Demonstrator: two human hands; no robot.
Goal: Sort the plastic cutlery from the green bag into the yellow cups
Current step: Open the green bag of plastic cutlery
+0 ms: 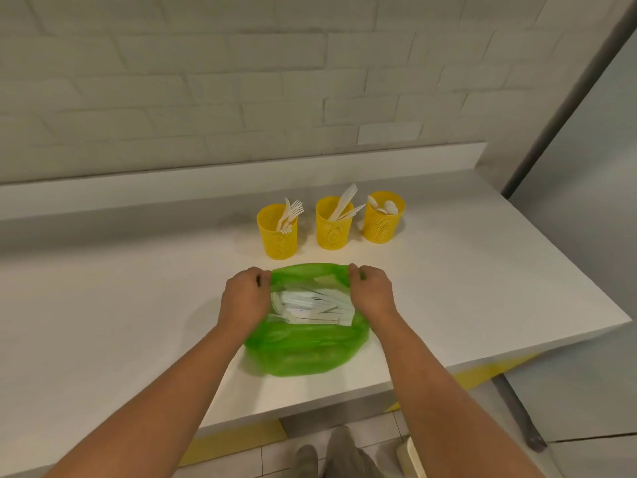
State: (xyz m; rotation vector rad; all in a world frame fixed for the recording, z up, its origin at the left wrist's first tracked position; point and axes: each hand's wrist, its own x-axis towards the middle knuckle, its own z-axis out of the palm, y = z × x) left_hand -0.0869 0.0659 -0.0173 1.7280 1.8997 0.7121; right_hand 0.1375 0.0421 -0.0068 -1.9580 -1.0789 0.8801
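A single head-worn wide-angle view looks forward and down from above the near edge of a white counter [103, 305], facing a white brick wall [206, 81] at 12 o'clock. Both forearms enter from 6 o'clock, close to the lens. The floor [362, 429] shows beneath at 6 o'clock, and straight lines bow toward the frame's edges.
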